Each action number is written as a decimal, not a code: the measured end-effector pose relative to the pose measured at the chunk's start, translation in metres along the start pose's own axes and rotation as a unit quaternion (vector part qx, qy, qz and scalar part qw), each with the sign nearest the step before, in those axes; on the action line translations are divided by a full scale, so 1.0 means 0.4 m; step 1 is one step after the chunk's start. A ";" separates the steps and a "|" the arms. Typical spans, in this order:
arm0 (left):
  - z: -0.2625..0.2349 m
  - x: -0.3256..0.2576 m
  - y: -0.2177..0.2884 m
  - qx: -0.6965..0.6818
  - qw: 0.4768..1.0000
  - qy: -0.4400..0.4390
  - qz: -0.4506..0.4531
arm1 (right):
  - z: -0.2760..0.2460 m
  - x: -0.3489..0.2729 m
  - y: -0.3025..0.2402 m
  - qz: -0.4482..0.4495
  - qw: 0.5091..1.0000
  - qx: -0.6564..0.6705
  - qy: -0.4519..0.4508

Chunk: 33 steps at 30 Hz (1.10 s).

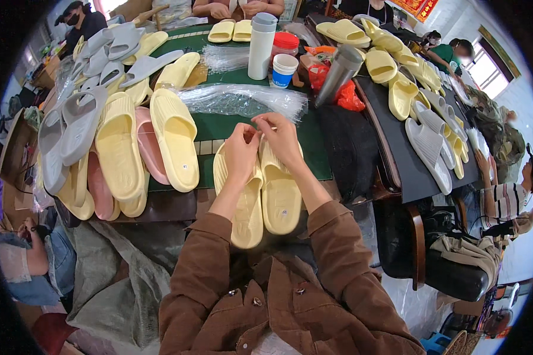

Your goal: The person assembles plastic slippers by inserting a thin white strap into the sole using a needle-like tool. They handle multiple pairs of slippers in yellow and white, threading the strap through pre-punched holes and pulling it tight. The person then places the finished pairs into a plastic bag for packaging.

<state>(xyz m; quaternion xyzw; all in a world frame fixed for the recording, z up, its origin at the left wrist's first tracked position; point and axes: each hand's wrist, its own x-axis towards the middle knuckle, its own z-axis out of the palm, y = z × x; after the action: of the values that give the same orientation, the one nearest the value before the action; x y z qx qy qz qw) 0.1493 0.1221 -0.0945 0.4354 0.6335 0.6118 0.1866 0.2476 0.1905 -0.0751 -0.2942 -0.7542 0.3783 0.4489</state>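
Brown sleeves [337, 248] lead up to both hands over a pair of yellow slippers [265, 195] lying side by side at the near edge of the table [219, 127]. Left hand [241, 151] and right hand [281, 137] meet above the toe ends, fingers pinched closed on something too small to tell. Just beyond lies a bundle of clear plastic strips [243, 99]; stacked yellow, pink and grey slippers [118, 142] lie to the left.

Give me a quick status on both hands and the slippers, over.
Left hand and right hand pinched together above the yellow slipper pair; whatever they pinch is too small to tell. Clear plastic bags lie just behind; nothing blocks the hands.
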 end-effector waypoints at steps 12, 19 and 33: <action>-0.003 -0.003 -0.007 0.077 0.993 0.037 0.079 | -0.015 0.004 -0.007 0.090 0.976 0.196 0.022; -0.010 -0.004 0.023 -0.017 0.989 0.116 0.092 | -0.026 0.007 -0.028 0.109 0.963 0.239 0.063; -0.007 -0.002 0.018 -0.044 0.996 0.073 0.023 | -0.057 0.004 -0.030 0.122 0.920 0.332 0.168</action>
<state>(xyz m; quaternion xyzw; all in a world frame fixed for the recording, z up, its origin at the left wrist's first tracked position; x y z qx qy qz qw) 0.1500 0.1188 -0.0874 0.3957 0.6076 0.6732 0.1446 0.2661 0.1923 -0.0572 -0.2772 -0.4565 0.6040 0.5915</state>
